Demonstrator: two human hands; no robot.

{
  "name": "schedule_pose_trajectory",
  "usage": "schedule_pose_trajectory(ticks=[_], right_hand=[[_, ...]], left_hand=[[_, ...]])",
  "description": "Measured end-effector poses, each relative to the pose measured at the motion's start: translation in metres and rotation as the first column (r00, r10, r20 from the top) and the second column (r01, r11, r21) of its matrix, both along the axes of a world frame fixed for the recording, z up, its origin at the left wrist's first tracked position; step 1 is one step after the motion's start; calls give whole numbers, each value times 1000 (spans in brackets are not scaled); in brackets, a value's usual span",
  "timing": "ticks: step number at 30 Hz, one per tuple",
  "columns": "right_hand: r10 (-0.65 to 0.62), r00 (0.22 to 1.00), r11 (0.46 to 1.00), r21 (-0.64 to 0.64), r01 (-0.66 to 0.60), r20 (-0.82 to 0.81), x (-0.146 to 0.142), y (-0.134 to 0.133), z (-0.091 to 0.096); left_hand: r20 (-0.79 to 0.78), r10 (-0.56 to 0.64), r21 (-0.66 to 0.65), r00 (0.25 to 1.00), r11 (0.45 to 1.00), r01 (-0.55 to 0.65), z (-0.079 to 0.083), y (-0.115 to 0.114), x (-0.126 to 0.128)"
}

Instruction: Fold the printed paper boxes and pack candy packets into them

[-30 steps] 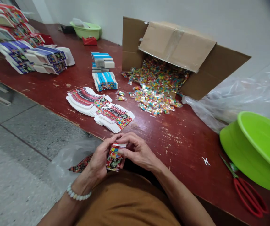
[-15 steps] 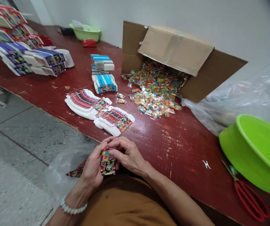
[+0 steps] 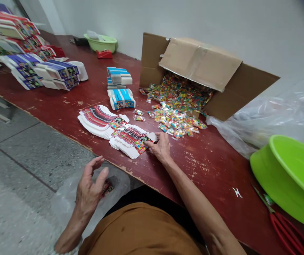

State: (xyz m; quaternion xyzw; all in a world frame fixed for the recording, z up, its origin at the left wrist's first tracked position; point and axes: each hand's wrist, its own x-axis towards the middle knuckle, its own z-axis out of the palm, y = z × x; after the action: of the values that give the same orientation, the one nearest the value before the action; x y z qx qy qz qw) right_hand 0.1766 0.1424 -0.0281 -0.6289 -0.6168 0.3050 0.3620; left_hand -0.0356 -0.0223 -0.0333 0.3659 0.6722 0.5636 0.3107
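Note:
My right hand (image 3: 162, 147) reaches to the near fan of flat red printed cartons (image 3: 133, 138), its thumb and fingers closed on the end carton at the fan's right tip. A second fan of the same flat cartons (image 3: 98, 120) lies just behind it, overlapping at one corner. My left hand (image 3: 92, 184) is off the table edge with thumb and fingers apart, holding nothing. Beneath it hangs a clear plastic bag (image 3: 68, 198), where a small red printed box (image 3: 108, 187) shows, partly hidden by the hand.
Small candy packets (image 3: 175, 122) spill from a tipped cardboard box (image 3: 199, 63). Bundled blue cartons (image 3: 121, 99) stand left of it, with purple bundles (image 3: 58, 72) farther left. A green basin (image 3: 274, 177) and red-handled scissors (image 3: 284, 226) lie at right, near a plastic sheet (image 3: 274, 113).
The small red box has left my hands. My left hand has opened and moved left over the bag; my right hand has moved up to the near carton fan.

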Motion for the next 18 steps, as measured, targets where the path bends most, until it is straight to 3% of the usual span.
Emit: schedule_pose_trajectory(ticks=[2,4,6,7,8,10,11,12,13,15,18], right_hand=[[-21,973,1000,-28,15,-231,6,-1,6],[45,928,997,-45,-66,-370,15,-7,17],[168,843,974,-46,-222,-511,24,-19,31],[232,778,949,-39,-313,-584,26,-27,38],[286,713,918,-30,-395,-640,27,-35,45],[349,627,859,-29,-511,-696,26,-50,55],[361,604,836,-39,-547,-710,24,-57,58],[364,584,817,-51,-574,-725,22,-62,60],[363,566,801,-62,-595,-740,19,-66,61],[357,538,776,-77,-626,-763,17,-71,61],[361,499,751,-71,-656,-788,17,-74,59]], left_hand=[[-60,14,79,998,997,-9,16,7,12],[-31,-11,130,999,991,15,32,14,20],[134,-156,121,979,983,140,45,20,26],[269,-280,97,921,960,263,49,22,30],[420,-403,74,813,908,411,53,23,35],[675,-542,93,501,736,671,55,23,47],[752,-553,128,359,657,743,55,21,54],[796,-546,165,261,611,775,55,19,60],[819,-534,193,210,601,775,54,17,67],[832,-517,208,202,628,750,52,13,76],[808,-519,167,278,655,737,51,10,79]])
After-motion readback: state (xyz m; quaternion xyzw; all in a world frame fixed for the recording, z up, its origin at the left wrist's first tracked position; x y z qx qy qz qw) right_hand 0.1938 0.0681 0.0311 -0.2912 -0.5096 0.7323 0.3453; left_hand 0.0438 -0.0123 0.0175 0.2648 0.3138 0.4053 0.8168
